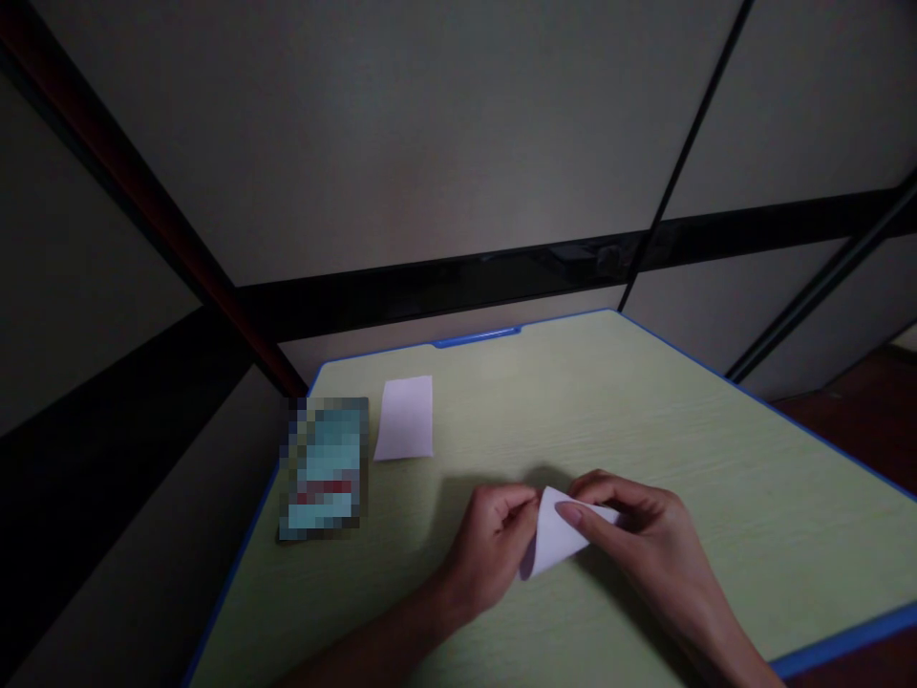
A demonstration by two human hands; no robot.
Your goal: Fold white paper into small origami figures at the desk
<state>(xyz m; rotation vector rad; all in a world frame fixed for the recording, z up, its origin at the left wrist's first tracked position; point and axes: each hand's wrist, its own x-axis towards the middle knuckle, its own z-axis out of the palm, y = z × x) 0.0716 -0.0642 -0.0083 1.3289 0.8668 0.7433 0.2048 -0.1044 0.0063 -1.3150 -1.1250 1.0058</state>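
Between my two hands is a white sheet of paper (pixel 557 537), bent over into a folded, pointed shape just above the table. My left hand (pixel 491 545) pinches its left edge, the fingers curled and partly hidden. On the other side, my right hand (pixel 645 535) grips the paper with the thumb lying on top and the fingers behind it. A second piece of white paper (pixel 405 419) lies flat on the table, beyond my left hand and to its left.
The pale green table (pixel 680 411) has a blue edge and a blue handle-like strip (pixel 479 337) at the far side. A blurred-out flat teal item (pixel 326 468) lies at the left. Grey panels (pixel 444 143) with a black band stand behind the table.
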